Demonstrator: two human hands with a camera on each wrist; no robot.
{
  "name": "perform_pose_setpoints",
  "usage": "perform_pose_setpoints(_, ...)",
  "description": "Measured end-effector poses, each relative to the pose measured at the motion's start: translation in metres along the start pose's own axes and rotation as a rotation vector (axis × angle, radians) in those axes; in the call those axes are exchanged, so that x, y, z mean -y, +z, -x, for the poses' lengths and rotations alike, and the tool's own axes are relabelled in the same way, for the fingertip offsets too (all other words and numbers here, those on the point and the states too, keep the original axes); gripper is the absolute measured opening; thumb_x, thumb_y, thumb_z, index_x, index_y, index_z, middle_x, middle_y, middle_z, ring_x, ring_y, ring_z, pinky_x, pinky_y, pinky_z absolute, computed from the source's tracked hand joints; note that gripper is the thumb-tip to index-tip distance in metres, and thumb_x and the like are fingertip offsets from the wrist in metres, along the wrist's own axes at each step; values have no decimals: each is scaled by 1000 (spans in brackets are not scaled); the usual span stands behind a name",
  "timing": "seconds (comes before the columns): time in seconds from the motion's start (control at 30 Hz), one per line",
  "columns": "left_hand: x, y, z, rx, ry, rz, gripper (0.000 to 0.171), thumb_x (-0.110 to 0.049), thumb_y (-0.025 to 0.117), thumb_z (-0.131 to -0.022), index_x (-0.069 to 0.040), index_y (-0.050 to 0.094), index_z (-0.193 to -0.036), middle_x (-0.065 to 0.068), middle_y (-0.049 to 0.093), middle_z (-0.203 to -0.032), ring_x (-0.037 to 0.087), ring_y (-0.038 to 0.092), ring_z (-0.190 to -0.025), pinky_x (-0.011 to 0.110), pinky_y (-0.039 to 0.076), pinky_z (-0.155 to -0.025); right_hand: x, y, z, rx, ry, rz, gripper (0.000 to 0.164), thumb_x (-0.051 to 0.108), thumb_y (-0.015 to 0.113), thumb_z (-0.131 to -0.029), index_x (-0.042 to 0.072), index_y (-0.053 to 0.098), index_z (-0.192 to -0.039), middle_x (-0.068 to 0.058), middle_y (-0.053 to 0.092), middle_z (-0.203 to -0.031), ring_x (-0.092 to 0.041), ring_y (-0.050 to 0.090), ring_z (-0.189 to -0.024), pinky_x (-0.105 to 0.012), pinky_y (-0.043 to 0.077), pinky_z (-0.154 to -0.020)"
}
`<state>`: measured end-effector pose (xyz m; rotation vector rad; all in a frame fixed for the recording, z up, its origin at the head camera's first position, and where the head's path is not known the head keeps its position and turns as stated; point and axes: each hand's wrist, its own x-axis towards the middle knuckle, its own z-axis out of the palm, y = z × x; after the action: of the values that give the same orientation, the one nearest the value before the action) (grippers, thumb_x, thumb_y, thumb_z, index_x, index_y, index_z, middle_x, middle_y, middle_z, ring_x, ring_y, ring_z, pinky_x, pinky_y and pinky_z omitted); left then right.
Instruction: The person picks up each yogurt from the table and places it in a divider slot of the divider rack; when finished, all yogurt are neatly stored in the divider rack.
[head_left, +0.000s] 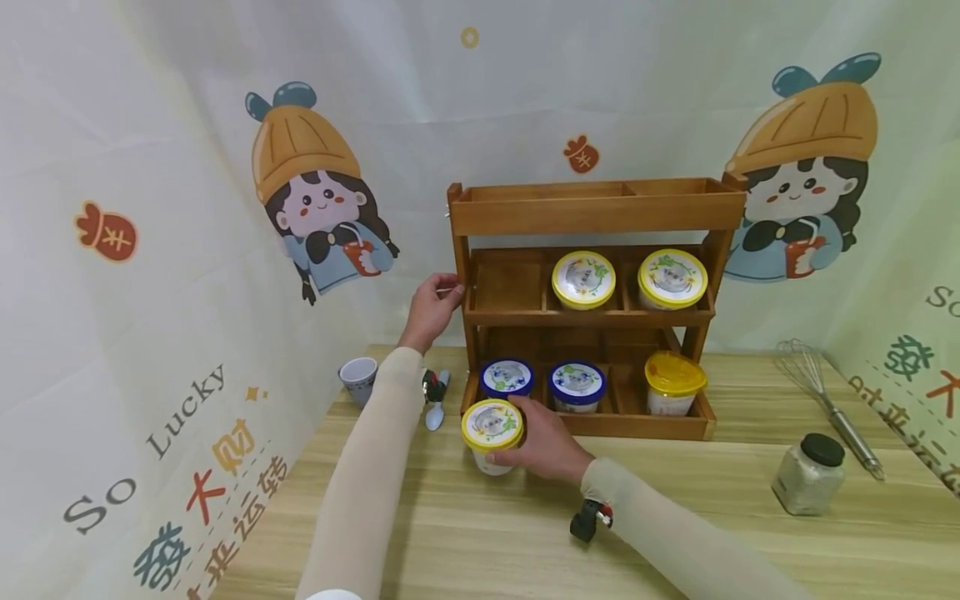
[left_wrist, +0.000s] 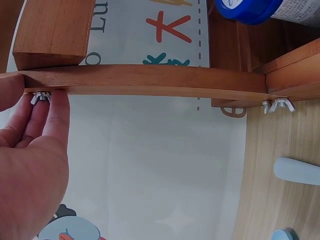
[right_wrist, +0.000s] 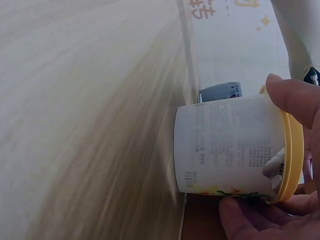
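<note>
In the head view my right hand (head_left: pixel 551 442) grips a white paper tub with a yellow lid (head_left: pixel 492 423) in front of the wooden shelf rack (head_left: pixel 596 218). The right wrist view shows thumb and fingers on opposite sides of the tub (right_wrist: pixel 225 147), near its lid; whether its base touches the table I cannot tell. My left hand (head_left: pixel 432 310) touches the rack's left post. Up close, its rather straight fingers (left_wrist: pixel 57 115) rest against the post (left_wrist: pixel 150 80) beside a wing nut (left_wrist: pixel 41 96), with the thumb at the post's edge.
Two yellow-lidded tubs (head_left: pixel 583 280) stand on the middle tier. Below are two blue-lidded tubs (head_left: pixel 578 382) and a tub with a skewed yellow lid (head_left: pixel 676 372). A cup (head_left: pixel 358 379) and spoon (head_left: pixel 435 412) lie left; a jar (head_left: pixel 808 475) and whisk (head_left: pixel 843 421) right.
</note>
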<state>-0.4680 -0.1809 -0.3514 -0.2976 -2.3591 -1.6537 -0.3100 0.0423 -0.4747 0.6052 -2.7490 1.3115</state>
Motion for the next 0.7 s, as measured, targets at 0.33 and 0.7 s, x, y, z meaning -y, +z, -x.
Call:
perform_pose_setpoints(0.33, 0, 2, 0, -11, 23, 4, 39, -23, 62, -108, -4, 59, -141, 18, 63, -141, 34, 62, -131, 49, 55, -111, 5, -6, 2, -25, 7, -65, 102, 44, 98, -71, 7, 49, -153, -14, 60, -148, -32, 59, -134, -56, 46, -118)
perform_pose_setpoints(0.7, 2, 2, 0, -21, 29, -20, 39, -24, 60, -108, -4, 58, -143, 17, 64, -142, 33, 62, -131, 49, 55, -110, 23, -28, -3, -51, -44, -69, 100, 40, 98, -72, 9, 49, -154, -11, 61, -145, -30, 62, -130, -54, 51, -113)
